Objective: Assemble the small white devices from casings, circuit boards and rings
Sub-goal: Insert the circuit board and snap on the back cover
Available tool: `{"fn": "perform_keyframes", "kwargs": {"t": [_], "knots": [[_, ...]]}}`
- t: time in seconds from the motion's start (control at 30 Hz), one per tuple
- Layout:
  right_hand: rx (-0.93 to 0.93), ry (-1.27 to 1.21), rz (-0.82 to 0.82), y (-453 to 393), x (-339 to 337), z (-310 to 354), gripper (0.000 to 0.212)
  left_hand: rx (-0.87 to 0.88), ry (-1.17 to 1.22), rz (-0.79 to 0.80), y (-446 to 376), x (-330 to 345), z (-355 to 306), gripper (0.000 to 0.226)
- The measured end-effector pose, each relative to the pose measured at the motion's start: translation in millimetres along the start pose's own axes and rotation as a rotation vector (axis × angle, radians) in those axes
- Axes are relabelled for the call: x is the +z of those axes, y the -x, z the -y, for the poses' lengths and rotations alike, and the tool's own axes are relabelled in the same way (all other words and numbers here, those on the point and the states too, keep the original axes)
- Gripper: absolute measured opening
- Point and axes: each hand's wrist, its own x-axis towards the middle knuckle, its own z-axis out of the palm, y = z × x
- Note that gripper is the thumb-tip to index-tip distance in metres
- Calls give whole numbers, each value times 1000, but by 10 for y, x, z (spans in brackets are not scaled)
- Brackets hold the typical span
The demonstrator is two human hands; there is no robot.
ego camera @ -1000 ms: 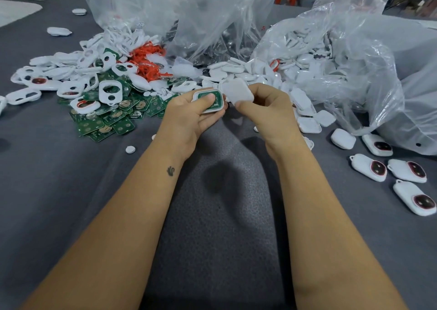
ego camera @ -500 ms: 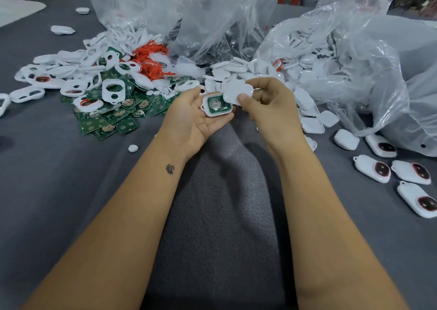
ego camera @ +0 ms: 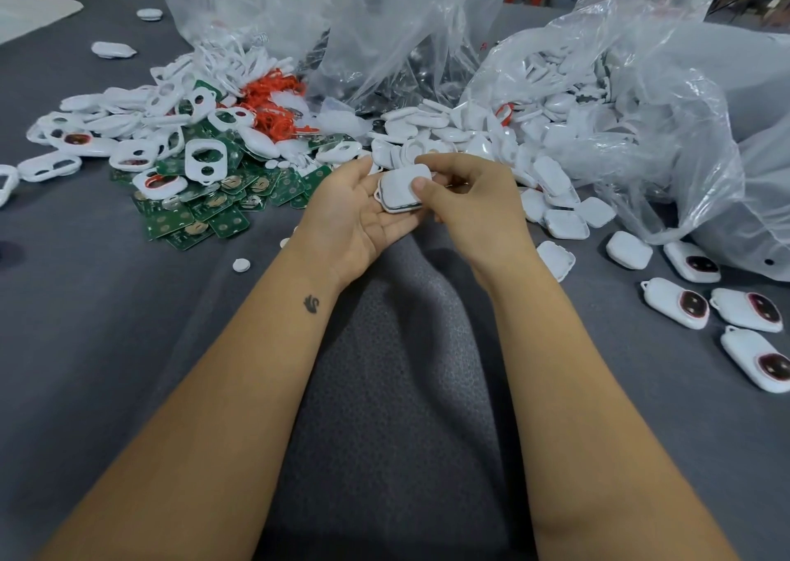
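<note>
My left hand (ego camera: 350,214) lies palm up and cradles a small white device (ego camera: 399,190). Its white back cover now sits on top and hides the green circuit board inside. My right hand (ego camera: 470,201) pinches that cover, thumb pressing on its right edge. To the left lies a pile of green circuit boards (ego camera: 205,214) mixed with white front casings (ego camera: 201,160) and orange rings (ego camera: 273,98). White back covers (ego camera: 564,222) spill from a plastic bag on the right. Several finished devices (ego camera: 675,308) with dark red windows lie at the far right.
Large clear plastic bags (ego camera: 641,103) stand along the back and right of the grey cloth-covered table (ego camera: 107,325). A small white round button (ego camera: 241,265) lies loose near my left wrist. Stray white parts (ego camera: 113,49) sit at the far left back.
My right hand has brought the white cover over and set it onto the casing in my left palm. The circuit board, visible before, is now covered.
</note>
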Motion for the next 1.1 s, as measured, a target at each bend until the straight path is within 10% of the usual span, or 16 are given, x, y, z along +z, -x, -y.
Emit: {"fn": "perform_keyframes", "kwargs": {"t": [0.5,0.77,1.1], "knots": [[-22,160,-57,16,31,-22,23,124,-211,-15,-5,-17,74,33],[214,-170,-133,-2,17,-27,23,152,-197,-39,-20,-27,68,31],[172,-265,95,30,20,-54,29,222,-313,53,-19,-68,52,23]]}}
